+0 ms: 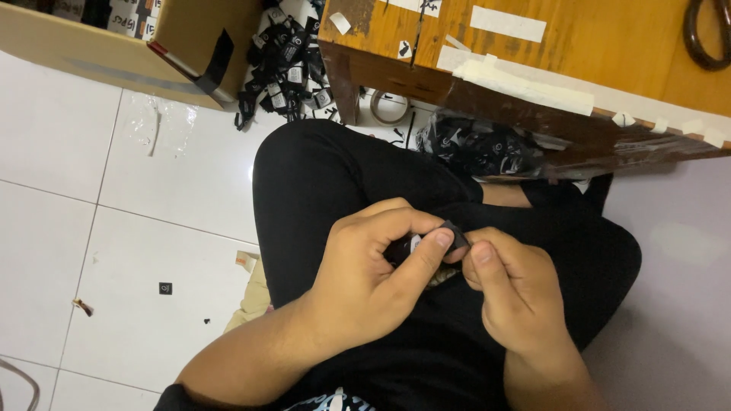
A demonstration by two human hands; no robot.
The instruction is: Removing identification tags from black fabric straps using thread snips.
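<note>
Both hands, left hand (373, 266) and right hand (510, 293), pinch a small black label (454, 233) beneath the wooden table (609, 46).

My 2 hands meet over my lap, the left hand (373, 262) touching the right hand (514, 293), with a small tag (451, 234) pinched between their fingertips. Ahead of my knees stands the worktop (594, 46), strips of tape (525, 84) along its edge and scissors (704, 34) on its far right corner. A bag of tags (480, 148) lies under it. A loose heap of tags (285, 61) sits on the floor (114, 243) left of the worktop, and a cardboard box (122, 46) stands further left.
</note>
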